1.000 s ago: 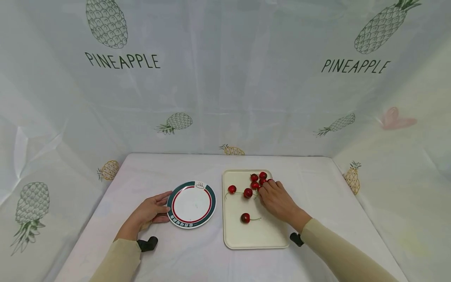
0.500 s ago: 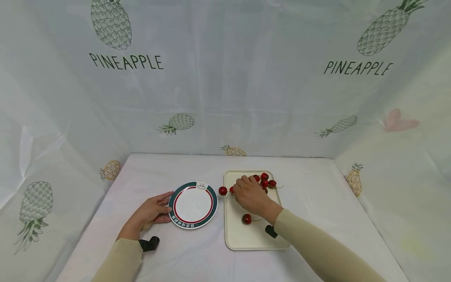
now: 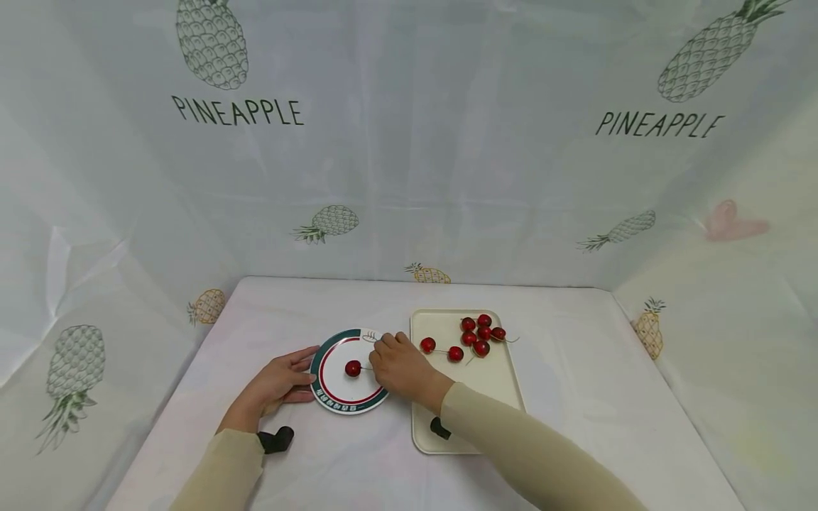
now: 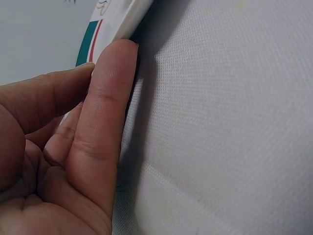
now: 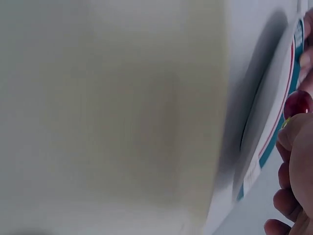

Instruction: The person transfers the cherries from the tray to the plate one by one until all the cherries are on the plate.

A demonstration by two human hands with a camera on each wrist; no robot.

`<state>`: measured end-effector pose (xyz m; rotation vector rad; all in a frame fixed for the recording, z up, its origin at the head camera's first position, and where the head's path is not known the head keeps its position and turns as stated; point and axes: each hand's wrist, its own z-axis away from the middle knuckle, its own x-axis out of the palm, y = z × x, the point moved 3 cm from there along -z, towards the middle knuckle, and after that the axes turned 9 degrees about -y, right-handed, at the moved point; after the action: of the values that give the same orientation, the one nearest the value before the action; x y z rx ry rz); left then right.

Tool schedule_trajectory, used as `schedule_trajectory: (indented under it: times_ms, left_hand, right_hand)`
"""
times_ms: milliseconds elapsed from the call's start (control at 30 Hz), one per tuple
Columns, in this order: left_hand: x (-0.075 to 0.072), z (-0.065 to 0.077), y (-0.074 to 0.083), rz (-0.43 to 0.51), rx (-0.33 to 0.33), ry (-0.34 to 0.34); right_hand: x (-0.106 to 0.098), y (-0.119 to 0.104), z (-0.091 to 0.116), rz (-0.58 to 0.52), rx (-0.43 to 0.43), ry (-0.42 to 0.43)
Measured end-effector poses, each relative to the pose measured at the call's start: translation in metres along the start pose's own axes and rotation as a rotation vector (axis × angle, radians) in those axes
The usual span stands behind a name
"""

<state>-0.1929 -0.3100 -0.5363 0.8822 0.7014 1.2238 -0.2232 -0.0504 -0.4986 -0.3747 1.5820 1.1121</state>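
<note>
The left hand (image 3: 276, 383) grips the adjacent rim of the plate (image 3: 335, 397) between thumb and fingers. The right hand (image 3: 402, 367) pinches the stem (image 3: 366, 368) of one cherry (image 3: 353, 368). This cherry is positioned over the plate, between both hands; contact with the plate cannot be determined. The tray (image 3: 486, 376), bearing further cherries (image 3: 469, 338), extends partly beneath the right sleeve (image 3: 511, 440).

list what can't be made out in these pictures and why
Head view: part of the tray, hidden by the right sleeve.
Head view: plate's right rim, hidden by the right hand.
Left wrist view: part of the plate, cut off by the top edge.
Right wrist view: left hand, mostly cut off by right edge.
</note>
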Motion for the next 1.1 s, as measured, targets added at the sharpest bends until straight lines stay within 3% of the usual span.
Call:
schedule_trajectory:
  times_ms: [233, 533, 800, 1100]
  left_hand:
    - [0.002, 0.003, 0.001, 0.021, 0.018, -0.034]
    - [0.002, 0.005, 0.001, 0.033, 0.025, -0.024]
    - [0.001, 0.004, 0.002, 0.021, 0.02, -0.022]
    - [-0.001, 0.002, -0.001, 0.023, 0.017, -0.032]
  right_hand:
    - [0.001, -0.021, -0.019, 0.015, -0.017, 0.002]
    - [-0.001, -0.03, -0.03, -0.008, 0.004, -0.034]
    - [-0.003, -0.027, -0.029, -0.036, 0.017, -0.037]
    - [-0.011, -0.016, -0.017, -0.107, 0.072, 0.045]
